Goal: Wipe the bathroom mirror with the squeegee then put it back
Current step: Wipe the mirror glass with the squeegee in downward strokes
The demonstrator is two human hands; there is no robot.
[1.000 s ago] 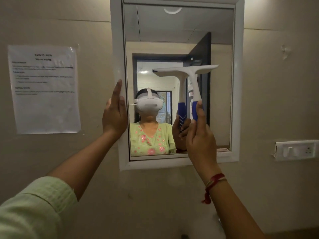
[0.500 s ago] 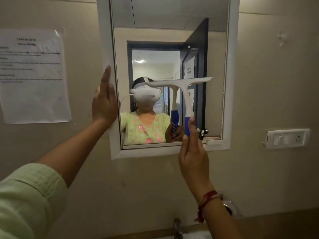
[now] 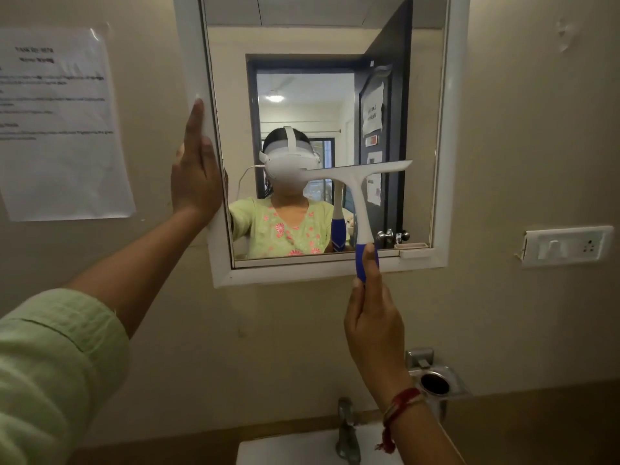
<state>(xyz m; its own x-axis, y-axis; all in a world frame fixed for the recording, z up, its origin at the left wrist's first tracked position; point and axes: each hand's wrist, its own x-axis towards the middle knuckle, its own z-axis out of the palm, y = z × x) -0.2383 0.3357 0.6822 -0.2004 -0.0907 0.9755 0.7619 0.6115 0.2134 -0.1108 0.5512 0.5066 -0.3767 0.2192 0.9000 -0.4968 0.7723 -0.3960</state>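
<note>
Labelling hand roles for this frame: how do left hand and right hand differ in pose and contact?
The left hand is flat with fingers extended upward, pressed on the mirror frame; the right hand is closed around the squeegee at its blue grip. The left hand sits higher, at the mirror's left edge; the right hand is lower, below the bottom frame. The right wrist wears a red thread; the left arm shows a green sleeve. Both reach upward.
</note>
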